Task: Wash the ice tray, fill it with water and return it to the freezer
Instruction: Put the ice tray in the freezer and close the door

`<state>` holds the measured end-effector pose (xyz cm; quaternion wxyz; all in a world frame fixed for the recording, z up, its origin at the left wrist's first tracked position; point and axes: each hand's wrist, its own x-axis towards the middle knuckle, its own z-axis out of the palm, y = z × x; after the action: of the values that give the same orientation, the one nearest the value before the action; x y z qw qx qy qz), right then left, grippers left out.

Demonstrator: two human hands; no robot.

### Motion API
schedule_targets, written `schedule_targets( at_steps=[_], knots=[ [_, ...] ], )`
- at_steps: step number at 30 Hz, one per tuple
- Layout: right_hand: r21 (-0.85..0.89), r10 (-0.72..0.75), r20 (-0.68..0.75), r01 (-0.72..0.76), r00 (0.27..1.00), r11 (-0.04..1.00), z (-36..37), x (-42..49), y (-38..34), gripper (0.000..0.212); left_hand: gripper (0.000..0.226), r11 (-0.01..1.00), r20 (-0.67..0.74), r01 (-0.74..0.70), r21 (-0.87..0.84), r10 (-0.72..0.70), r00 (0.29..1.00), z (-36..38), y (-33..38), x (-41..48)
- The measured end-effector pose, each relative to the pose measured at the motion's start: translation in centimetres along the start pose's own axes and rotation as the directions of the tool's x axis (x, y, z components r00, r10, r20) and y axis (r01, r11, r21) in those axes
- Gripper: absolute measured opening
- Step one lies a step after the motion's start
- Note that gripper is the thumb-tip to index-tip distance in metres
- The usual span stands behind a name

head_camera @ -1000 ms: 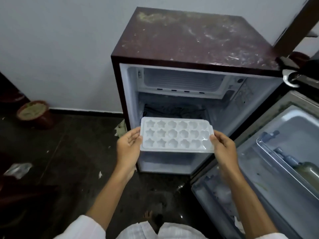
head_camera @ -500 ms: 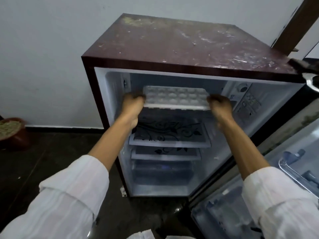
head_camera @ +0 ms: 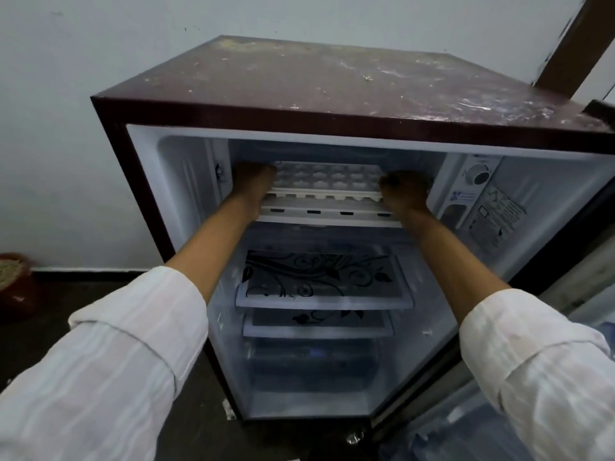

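Single-door refrigerator [head_camera: 332, 88], maroon cabinet, stands open before the person, its dusty top above both hands. The door [head_camera: 599, 271] is swung out beyond the right hand, so the way in is unobstructed. The freezer compartment [head_camera: 332, 149] runs across the top of the interior. Both hands are inside its mouth, with the forearms passing over its slotted front lip. A patterned glass shelf [head_camera: 319, 281] lies below the hands, under the forearms, and plays no part. The ice tray [head_camera: 327, 179], white with star-like cells, sits level between the two hands, its long side facing the person and its near edge on or just above the compartment floor; contact cannot be confirmed. Whether the cells hold water cannot be told in this light. The left hand [head_camera: 254, 178] closes on the tray's left short end, and the right hand [head_camera: 404, 191] closes on the right short end. The fingers of both appear curled over the rim, though shadow hides their exact lay. Judgement: the two-ended hold keeps the tray flat, so a filled tray would not spill while sliding in. The task appears to be at its final step, with the tray in the freezer but not yet released. The thermostat dial [head_camera: 479, 176] sits just outside the right hand, untouched.
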<state>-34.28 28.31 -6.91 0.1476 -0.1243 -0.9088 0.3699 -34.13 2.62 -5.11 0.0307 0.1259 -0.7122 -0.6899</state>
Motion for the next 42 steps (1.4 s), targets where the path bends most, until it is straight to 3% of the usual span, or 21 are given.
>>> schedule_targets(
  at_steps=[6,9,13,16,19,23,29,36,42],
  knots=[
    [-0.136,-0.014,0.062,0.022,0.998,0.99,0.2,1.9,0.0,0.033,0.019,0.993,-0.061,-0.013,0.116,0.02,0.998,0.8,0.7,1.4],
    [-0.163,-0.055,0.052,0.063,0.997,0.985,0.2,1.5,-0.1,0.033,0.029,0.944,-0.038,-0.101,0.313,0.119,0.992,0.8,0.6,1.1],
    [-0.274,-0.238,0.008,0.231,0.971,0.934,0.0,-0.7,0.3,0.033,0.024,0.649,0.175,-0.392,0.652,0.373,0.911,0.5,-0.9,-0.3],
    [-0.329,-0.341,-0.046,0.308,0.939,0.893,0.0,-3.6,0.1,0.037,0.046,0.502,0.296,-0.489,0.713,0.417,0.86,0.0,-2.7,-2.3],
    [-0.329,-0.352,-0.024,0.325,0.936,0.886,-0.1,-7.2,-0.4,0.046,0.051,0.346,0.388,-0.529,0.775,0.401,0.83,-0.3,-3.8,-5.0],
    [-0.39,-0.336,0.059,0.331,0.94,0.859,-0.4,-11.6,-0.8,0.061,0.051,0.205,0.438,-0.581,0.788,0.475,0.763,-1.2,-4.2,-8.9],
    [-0.436,-0.278,0.117,0.301,0.953,0.848,-1.4,-18.7,-1.5,0.072,0.055,0.129,0.522,-0.642,0.756,0.473,0.71,-2.7,-4.6,-14.3],
    [-0.457,-0.186,0.107,0.215,0.977,0.863,-2.9,-26.9,-0.4,0.075,0.06,0.105,0.634,-0.733,0.672,0.428,0.644,-3.2,-6.8,-20.0],
    [-0.494,-0.109,0.05,0.12,0.993,0.861,-5.8,-32.9,1.7,0.074,0.059,0.098,0.726,-0.829,0.551,0.432,0.534,-0.7,-8.5,-24.9]
  ],
)
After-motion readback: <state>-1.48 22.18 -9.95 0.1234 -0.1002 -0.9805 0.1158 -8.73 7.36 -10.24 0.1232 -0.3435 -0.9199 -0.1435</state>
